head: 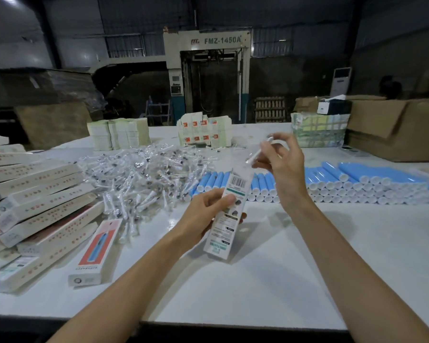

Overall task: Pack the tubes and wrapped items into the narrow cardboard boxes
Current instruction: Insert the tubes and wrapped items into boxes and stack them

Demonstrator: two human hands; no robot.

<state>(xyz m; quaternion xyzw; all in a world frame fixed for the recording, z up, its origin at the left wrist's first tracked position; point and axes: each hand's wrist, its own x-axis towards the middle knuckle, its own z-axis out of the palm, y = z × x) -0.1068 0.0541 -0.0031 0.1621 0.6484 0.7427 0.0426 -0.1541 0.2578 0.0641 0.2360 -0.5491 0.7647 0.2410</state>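
White table (258, 288) lay nearest. Above it the left hand (203, 214) gripped a narrow box (229, 219), fingers curled round its middle, held tilted. The right hand (286, 169), raised higher, pinched one slim wrapped item (259, 151) in its fingertips. Blue tubes (357, 180) lay in rows behind, beside a heap of wrapped items (144, 174).

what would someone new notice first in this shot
Mid-frame, the left hand grips a narrow box while the right hand pinches a white wrapped item just above it. Behind, a glinting heap of wrapped items covers the middle of the table, with a long row of blue tubes to its right and stacked boxes at the left.
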